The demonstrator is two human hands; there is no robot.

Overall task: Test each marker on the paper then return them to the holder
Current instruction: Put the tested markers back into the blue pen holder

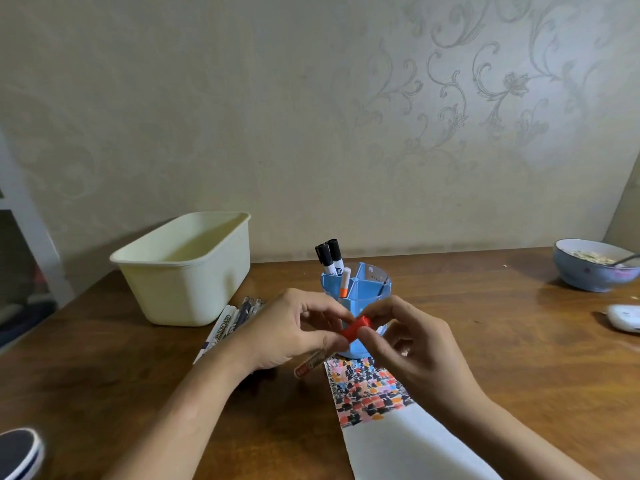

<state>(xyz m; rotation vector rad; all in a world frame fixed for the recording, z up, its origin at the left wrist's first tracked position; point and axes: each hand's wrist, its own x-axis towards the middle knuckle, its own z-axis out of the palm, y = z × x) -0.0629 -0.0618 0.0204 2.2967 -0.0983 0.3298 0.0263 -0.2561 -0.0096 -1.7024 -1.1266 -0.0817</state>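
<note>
My left hand (294,332) grips the barrel of a red marker (309,365), whose lower end sticks out below my palm. My right hand (403,336) pinches its red cap (355,328) at the top of the marker. Both hands meet just in front of the blue divided holder (363,289). Two black-capped markers (329,256) and one orange-banded marker (344,287) stand in the holder. The white paper (398,441) lies below my hands, its upper part covered with black, red and orange test marks (367,389). Several more markers (235,318) lie on the table left of my left hand.
A cream plastic tub (187,268) stands at the back left. A blue bowl (592,268) with food and a spoon sits at the far right, with a white object (625,317) in front of it. A dark round object (19,452) is at the bottom left.
</note>
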